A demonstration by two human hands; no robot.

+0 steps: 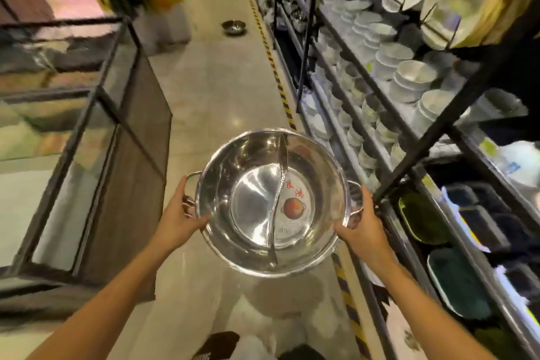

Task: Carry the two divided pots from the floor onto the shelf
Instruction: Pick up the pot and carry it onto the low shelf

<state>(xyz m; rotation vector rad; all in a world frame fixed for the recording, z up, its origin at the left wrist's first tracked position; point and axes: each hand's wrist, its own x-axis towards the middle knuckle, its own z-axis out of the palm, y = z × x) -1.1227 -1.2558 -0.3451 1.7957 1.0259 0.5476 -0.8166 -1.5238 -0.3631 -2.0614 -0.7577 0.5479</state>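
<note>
A steel pot (273, 202) hangs in the air over the aisle floor (216, 90), held level between both hands with its open mouth facing up. The left hand (178, 218) is closed around the pot's left side, fingers curled through or under the loop handle there and the thumb lying against the rim; the right hand (361, 221) clasps the opposite side the same way, its palm against the wall just below the right handle. The pot thus sits squarely between the two hands, out ahead of the bare forearms. A curved divider (279, 184) runs through the pot from the far rim to the near rim and splits it into two compartments; the right compartment has a round sticker (293, 207) with red print on its bottom. The pot's shadow falls on the floor below it, near the person's feet. A second pot (233, 27) stands on the floor well ahead, down the aisle, close to the striped tape (277, 76) that edges the floor. To the right, just beside the right hand, stands a dark metal shelf (438, 131) stacked with white bowls (409, 79) above and dark trays (479, 228) lower down. To the left stands a glass case (96, 114) with a dark frame. The edges of the view are blurred.
</note>
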